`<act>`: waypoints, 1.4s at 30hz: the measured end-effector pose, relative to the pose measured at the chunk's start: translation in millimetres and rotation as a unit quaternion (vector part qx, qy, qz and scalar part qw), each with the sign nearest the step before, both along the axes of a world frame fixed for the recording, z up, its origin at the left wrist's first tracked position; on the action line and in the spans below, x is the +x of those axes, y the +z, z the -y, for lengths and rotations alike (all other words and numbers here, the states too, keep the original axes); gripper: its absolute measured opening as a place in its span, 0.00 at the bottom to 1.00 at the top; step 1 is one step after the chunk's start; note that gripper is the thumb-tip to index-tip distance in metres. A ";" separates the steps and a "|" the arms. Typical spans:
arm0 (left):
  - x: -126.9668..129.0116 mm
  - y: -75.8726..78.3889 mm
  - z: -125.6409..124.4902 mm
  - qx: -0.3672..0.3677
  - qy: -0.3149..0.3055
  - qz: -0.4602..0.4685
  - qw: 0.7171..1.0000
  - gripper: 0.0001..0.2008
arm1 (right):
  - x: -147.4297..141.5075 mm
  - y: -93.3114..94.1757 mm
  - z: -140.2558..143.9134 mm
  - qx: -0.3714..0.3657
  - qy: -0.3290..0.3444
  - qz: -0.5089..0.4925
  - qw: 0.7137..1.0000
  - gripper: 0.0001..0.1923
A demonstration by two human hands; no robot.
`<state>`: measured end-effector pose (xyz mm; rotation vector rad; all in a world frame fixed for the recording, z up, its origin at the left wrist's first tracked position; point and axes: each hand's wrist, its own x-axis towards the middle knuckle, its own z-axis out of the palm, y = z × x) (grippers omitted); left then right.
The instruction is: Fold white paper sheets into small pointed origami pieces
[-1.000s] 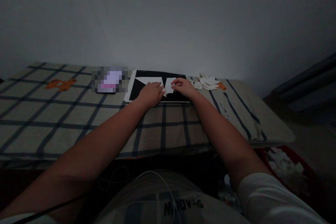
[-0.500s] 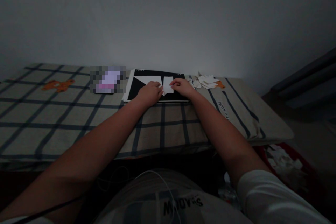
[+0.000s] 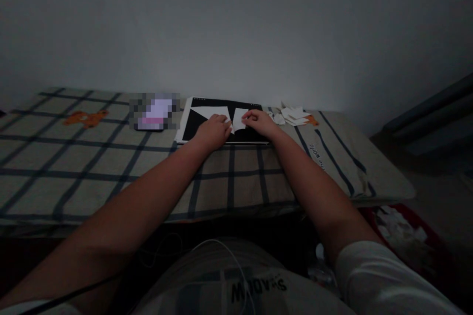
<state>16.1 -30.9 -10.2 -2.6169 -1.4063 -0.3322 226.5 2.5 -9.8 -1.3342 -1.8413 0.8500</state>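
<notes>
A white sheet of paper (image 3: 238, 119) is pressed flat on a black board (image 3: 192, 123) lying on the checked cloth (image 3: 74, 157) of the desk. It is pinned by the left hand (image 3: 214, 131), fingers spread flat, and pinched at its right edge by the right hand (image 3: 258, 122). Paper scraps (image 3: 291, 114) are heaped just beside the board.
</notes>
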 end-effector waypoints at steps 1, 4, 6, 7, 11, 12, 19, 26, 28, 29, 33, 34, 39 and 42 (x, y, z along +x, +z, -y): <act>-0.4 -0.6 -0.4 0.002 -0.001 -0.002 1.000 0.20 | -0.4 -0.2 0.5 -0.002 0.003 -0.003 1.000 0.09; -1.9 -2.2 -2.3 0.001 -0.002 -0.005 1.000 0.21 | -1.3 -1.0 1.2 0.001 0.015 -0.009 1.000 0.10; -2.8 -1.8 -2.7 0.001 0.003 -0.001 1.000 0.22 | -1.3 -1.7 1.0 0.006 0.013 -0.008 1.000 0.09; -3.1 -1.0 -2.5 0.004 0.004 0.003 1.000 0.22 | -1.3 -2.0 0.7 0.007 0.011 -0.008 1.000 0.08; -3.6 4.3 0.1 0.018 -0.009 0.016 1.000 0.18 | -1.6 -2.5 0.1 0.010 0.003 -0.013 1.000 0.07; -3.5 5.4 0.7 0.014 -0.011 0.015 1.000 0.18 | -1.8 -2.4 0.1 0.012 0.000 -0.013 1.000 0.06; -0.6 7.2 2.0 0.002 -0.015 -0.010 1.000 0.21 | -2.8 -0.4 1.0 0.004 -0.002 0.009 1.000 0.04; 0.4 10.7 2.3 -0.005 -0.012 -0.023 1.000 0.22 | -3.2 -1.0 0.6 0.002 0.006 0.037 0.999 0.10; 0.5 10.5 1.1 -0.006 -0.014 -0.022 1.000 0.22 | -2.8 -1.5 0.0 0.009 0.006 0.046 0.999 0.12; 0.6 10.2 0.5 -0.006 -0.014 -0.023 1.000 0.22 | -2.5 -1.6 -0.2 0.014 0.005 0.049 0.999 0.13; 1.1 8.4 0.1 -0.001 -0.007 -0.031 0.999 0.23 | -1.5 -0.5 -0.2 0.013 0.000 0.052 0.999 0.12; 1.0 7.5 0.4 0.003 -0.007 -0.031 0.999 0.23 | -1.4 -0.1 0.0 0.010 -0.002 0.047 0.999 0.12; -1.7 1.8 0.0 0.031 -0.023 -0.026 0.999 0.22 | -1.3 -0.2 0.6 0.010 -0.016 0.013 1.000 0.06; -3.5 0.1 -2.0 0.034 -0.029 -0.026 0.999 0.21 | -0.9 -1.1 0.5 0.018 -0.012 0.001 1.000 0.08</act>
